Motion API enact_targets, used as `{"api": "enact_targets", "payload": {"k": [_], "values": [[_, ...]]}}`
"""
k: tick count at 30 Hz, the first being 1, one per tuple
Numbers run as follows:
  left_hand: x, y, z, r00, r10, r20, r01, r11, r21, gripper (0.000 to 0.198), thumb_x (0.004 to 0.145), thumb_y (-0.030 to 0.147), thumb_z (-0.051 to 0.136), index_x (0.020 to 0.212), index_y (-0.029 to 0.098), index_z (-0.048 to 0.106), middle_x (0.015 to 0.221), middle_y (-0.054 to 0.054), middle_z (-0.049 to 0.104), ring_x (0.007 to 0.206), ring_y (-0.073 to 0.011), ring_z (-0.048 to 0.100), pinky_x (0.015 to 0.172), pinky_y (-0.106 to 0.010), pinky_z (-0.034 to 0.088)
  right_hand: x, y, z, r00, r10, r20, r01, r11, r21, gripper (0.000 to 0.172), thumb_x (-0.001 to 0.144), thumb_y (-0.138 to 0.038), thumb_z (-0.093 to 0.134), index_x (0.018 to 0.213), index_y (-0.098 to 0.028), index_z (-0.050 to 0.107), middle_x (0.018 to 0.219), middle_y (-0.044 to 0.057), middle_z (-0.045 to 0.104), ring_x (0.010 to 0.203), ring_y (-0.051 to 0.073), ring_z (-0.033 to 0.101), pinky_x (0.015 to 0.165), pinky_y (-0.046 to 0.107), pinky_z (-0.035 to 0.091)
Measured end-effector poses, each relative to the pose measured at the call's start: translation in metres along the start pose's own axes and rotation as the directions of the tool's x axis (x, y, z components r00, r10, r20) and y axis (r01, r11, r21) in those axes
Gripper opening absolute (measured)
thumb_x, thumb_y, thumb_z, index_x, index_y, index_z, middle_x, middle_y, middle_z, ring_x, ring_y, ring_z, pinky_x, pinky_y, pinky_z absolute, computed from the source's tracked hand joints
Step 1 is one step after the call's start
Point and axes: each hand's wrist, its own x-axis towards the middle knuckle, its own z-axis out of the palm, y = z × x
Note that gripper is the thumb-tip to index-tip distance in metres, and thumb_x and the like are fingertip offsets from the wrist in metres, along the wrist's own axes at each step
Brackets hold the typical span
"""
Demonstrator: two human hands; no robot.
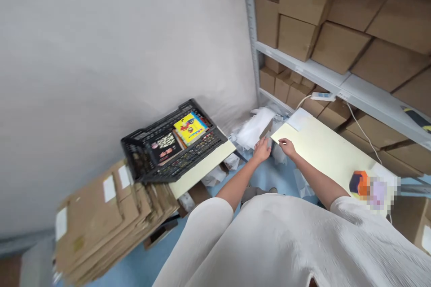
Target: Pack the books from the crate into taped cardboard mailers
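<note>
My left hand (262, 150) is held out in front of me over the floor, its fingers stretched forward and apparently with nothing in them. Just beyond its fingertips is a brown cardboard piece (266, 128) among white crumpled sheets (253, 129); I cannot tell whether the hand touches it. Close by on the right, my right hand (287, 147) has thumb and fingers pinched together by the corner of a pale yellow tabletop (323, 143). What the pinch holds, if anything, is too small to make out.
To the left, a black plastic crate (175, 141) holds several books, including a yellow one (191, 128). Flattened cardboard boxes (97, 215) are stacked beside it. Shelves (303, 69) with brown boxes (340, 47) line the right. A power strip (322, 96) trails white cords. An orange object (362, 183) sits on the right tabletop.
</note>
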Motion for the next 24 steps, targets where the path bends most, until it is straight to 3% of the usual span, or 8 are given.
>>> {"api": "enact_targets", "payload": {"k": [4, 10, 17, 24], "values": [[-0.049, -0.034, -0.035, 0.986, -0.082, -0.147, 0.077, 0.996, -0.038, 0.067, 0.102, 0.027, 0.058, 0.168, 0.024, 0.046, 0.178, -0.015, 0.043, 0.166, -0.033, 0.038, 0.136, -0.053, 0.032, -0.012, -0.043, 0.056, 0.976, -0.132, 0.171, 0.137, 0.99, -0.023, 0.019, 0.082, -0.024, 0.061, 0.096, -0.022, 0.074, 0.108, 0.007, 0.083, 0.101, 0.022, 0.076, 0.102, 0.038, 0.059], [-0.138, -0.107, -0.091, 0.9, -0.233, -0.368, 0.217, 0.972, -0.086, 0.067, 0.104, 0.028, 0.055, 0.17, 0.023, 0.044, 0.178, -0.014, 0.042, 0.166, -0.031, 0.037, 0.136, -0.051, 0.03, -0.057, -0.108, 0.162, 0.86, -0.296, 0.416, 0.311, 0.95, 0.034, 0.021, 0.083, -0.026, 0.064, 0.1, -0.022, 0.075, 0.111, 0.007, 0.082, 0.097, 0.022, 0.075, 0.1, 0.04, 0.06], [-0.267, -0.205, -0.13, 0.755, -0.434, -0.491, 0.388, 0.9, -0.199, 0.07, 0.101, 0.024, 0.056, 0.17, 0.024, 0.045, 0.177, -0.014, 0.043, 0.165, -0.032, 0.038, 0.136, -0.051, 0.032, -0.151, -0.151, 0.291, 0.713, -0.374, 0.593, 0.435, 0.899, 0.044, 0.019, 0.084, -0.024, 0.062, 0.098, -0.023, 0.074, 0.112, 0.006, 0.081, 0.098, 0.021, 0.075, 0.102, 0.038, 0.06], [-0.394, -0.3, -0.153, 0.694, -0.495, -0.523, 0.426, 0.868, -0.255, 0.066, 0.102, 0.024, 0.056, 0.167, 0.024, 0.049, 0.176, -0.014, 0.044, 0.162, -0.0343, 0.042, 0.135, -0.053, 0.033, -0.261, -0.172, 0.405, 0.625, -0.385, 0.679, 0.502, 0.864, 0.029, 0.019, 0.085, -0.023, 0.064, 0.1, -0.023, 0.076, 0.112, 0.005, 0.081, 0.097, 0.02, 0.074, 0.1, 0.037, 0.06]]}}
